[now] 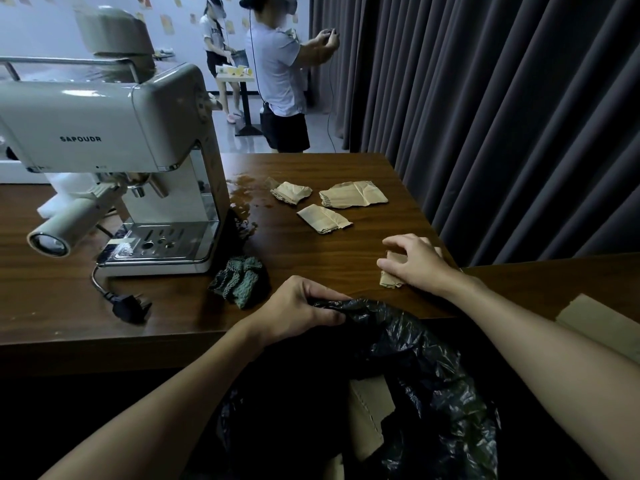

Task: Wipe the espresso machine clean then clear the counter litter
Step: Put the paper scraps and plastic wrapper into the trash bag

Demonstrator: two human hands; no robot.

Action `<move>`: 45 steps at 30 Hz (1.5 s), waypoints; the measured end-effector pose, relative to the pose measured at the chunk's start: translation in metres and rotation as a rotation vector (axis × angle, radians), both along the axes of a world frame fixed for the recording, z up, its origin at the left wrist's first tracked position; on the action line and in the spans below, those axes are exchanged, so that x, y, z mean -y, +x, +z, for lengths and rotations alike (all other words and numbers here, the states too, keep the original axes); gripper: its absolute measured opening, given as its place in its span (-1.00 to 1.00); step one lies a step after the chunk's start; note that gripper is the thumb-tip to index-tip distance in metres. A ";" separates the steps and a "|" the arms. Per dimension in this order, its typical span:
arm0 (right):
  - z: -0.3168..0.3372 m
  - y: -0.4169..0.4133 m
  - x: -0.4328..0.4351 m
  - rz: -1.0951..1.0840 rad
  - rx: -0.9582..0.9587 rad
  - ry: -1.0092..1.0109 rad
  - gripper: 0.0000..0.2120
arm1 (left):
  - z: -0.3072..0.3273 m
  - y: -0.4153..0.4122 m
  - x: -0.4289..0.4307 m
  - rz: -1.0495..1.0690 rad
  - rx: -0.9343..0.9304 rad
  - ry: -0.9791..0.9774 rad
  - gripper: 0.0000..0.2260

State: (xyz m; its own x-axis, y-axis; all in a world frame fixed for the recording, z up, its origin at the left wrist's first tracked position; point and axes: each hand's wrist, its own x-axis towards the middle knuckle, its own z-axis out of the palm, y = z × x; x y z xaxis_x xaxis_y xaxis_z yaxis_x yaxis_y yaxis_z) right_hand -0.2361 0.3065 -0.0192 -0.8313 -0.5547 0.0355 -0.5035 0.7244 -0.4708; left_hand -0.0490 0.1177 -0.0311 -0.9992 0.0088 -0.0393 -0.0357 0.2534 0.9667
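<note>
Paper scrap (390, 280): at the near right edge of the counter (311, 251), mostly under the right hand (414, 261). Fingers bent down over it, closing on it; thumb hidden, so how firm the hold is I cannot tell.

Judged handling: thin, creased brown paper, very light, limp, will crumple sooner than slide. Best gathered whole into the palm, or pinched at the free corner poking out below the fingers.

Left hand (301, 308): clenched on the bunched rim of a black bin bag (415, 358) at the counter's front edge. Bag hangs below, thin and floppy; the mouth looks only partly open, so it may need spreading before a drop.

3 more scraps farther back, near one another but apart: left scrap (291, 192), right scrap (353, 195), middle scrap (323, 219). All folded flat, none touched.

Coffee grounds (242, 195): scattered beside the espresso machine (104, 133). Loose, will smear, and too fine to pick up by hand.

Green cloth (240, 280): crumpled in front of the machine's right corner, in nobody's hand.

Plug (133, 306): lying loose on the counter, cord running back to the machine.

2 people stand in the back of the room.
</note>
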 end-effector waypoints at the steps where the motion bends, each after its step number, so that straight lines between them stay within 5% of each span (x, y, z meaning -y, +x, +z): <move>1: 0.000 0.000 -0.002 0.011 -0.001 0.029 -0.56 | 0.000 0.000 0.000 0.000 -0.003 0.001 -0.76; 17: 0.002 0.005 -0.028 0.067 0.098 -0.052 -0.60 | -0.003 -0.002 -0.001 0.018 -0.009 0.009 -0.75; 25: 0.014 0.011 -0.045 0.122 0.187 0.090 -0.26 | -0.004 -0.002 -0.002 0.037 -0.019 -0.016 -0.76; 33: 0.031 0.021 -0.048 -0.001 0.209 -0.276 -0.62 | -0.002 -0.001 -0.003 0.022 -0.012 -0.016 -0.75; 39: 0.079 0.050 -0.058 0.179 0.568 -0.623 -0.64 | -0.005 -0.003 -0.001 0.032 -0.001 -0.023 -0.74; 42: 0.087 0.062 -0.059 0.370 0.768 -0.501 -0.62 | -0.006 -0.003 0.000 0.023 -0.009 -0.038 -0.74; 45: 0.082 0.064 -0.048 0.407 0.638 -0.335 -0.71 | -0.006 -0.003 -0.001 0.021 -0.006 -0.040 -0.74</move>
State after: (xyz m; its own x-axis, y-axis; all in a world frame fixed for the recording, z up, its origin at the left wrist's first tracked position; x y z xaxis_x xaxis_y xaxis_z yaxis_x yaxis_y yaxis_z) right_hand -0.1725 0.3549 0.0626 -0.4842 -0.8606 -0.1579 -0.2594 0.3135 -0.9135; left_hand -0.0519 0.1191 -0.0375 -0.9994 -0.0134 -0.0327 -0.0352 0.2916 0.9559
